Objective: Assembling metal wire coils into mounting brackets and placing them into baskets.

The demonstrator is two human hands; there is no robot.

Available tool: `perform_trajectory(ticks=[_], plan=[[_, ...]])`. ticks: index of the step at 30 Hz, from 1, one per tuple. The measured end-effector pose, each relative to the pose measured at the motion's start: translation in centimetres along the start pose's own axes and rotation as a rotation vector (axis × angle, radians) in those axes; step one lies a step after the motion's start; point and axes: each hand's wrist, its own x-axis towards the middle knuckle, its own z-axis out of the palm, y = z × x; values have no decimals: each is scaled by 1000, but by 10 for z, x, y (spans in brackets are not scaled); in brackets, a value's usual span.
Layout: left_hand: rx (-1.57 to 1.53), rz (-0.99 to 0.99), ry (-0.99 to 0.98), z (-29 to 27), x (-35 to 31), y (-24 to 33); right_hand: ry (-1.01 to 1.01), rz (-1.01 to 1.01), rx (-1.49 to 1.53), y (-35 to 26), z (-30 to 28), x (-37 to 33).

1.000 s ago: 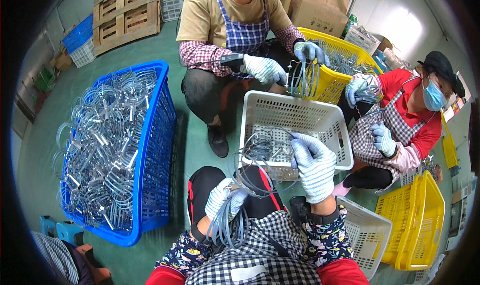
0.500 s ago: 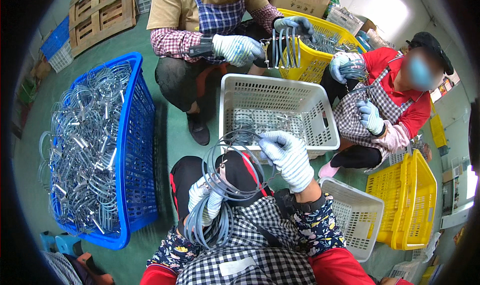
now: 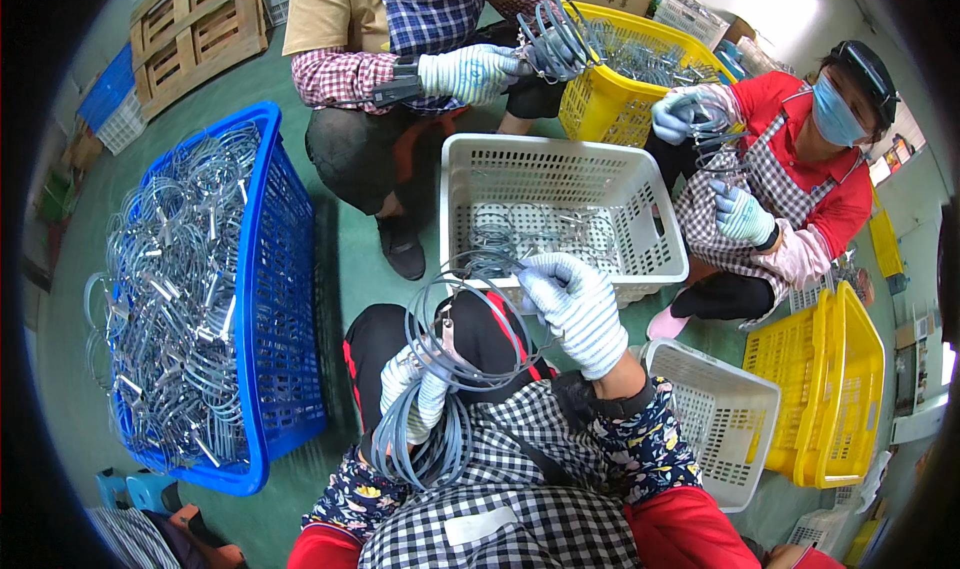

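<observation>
Both my hands wear white striped gloves and work above my lap. My left hand (image 3: 428, 401) is closed around a bundle of thin grey loops (image 3: 425, 461) that hang below it. More grey loops (image 3: 412, 314) stand up between my hands, with a small metal tab (image 3: 448, 331) showing near their middle. At their far right edge my right hand (image 3: 580, 317) pinches the rim with thumb and fingers. Just beyond my hands stands a white perforated crate (image 3: 540, 169), with loops (image 3: 490, 231) lying on its bottom.
A blue crate (image 3: 285, 339) heaped with metal-tabbed loops stands at the left. Two gloved co-workers handle loops across from me, beside a yellow basket (image 3: 612, 109). Another white crate (image 3: 735, 469) and stacked yellow baskets (image 3: 835, 399) stand at my right. A wooden pallet (image 3: 195, 34) leans far left.
My hands keep nearly the same grip on the loops. Across from me, one co-worker has raised and turned a bunch of loops; the one in red has lifted their head.
</observation>
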Motion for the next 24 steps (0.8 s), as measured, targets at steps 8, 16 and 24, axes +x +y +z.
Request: perform_trajectory(ticks=[8, 16, 24], plan=[[4, 84, -77, -5, -3, 1, -38, -541, -546, -14, -4, 21], [-155, -140, -84, -8, -7, -3, -394, -89, -199, -16, -18, 31], [-63, -158, -171, -3, 1, 0, -376, 77, 52, 1, -17, 30]])
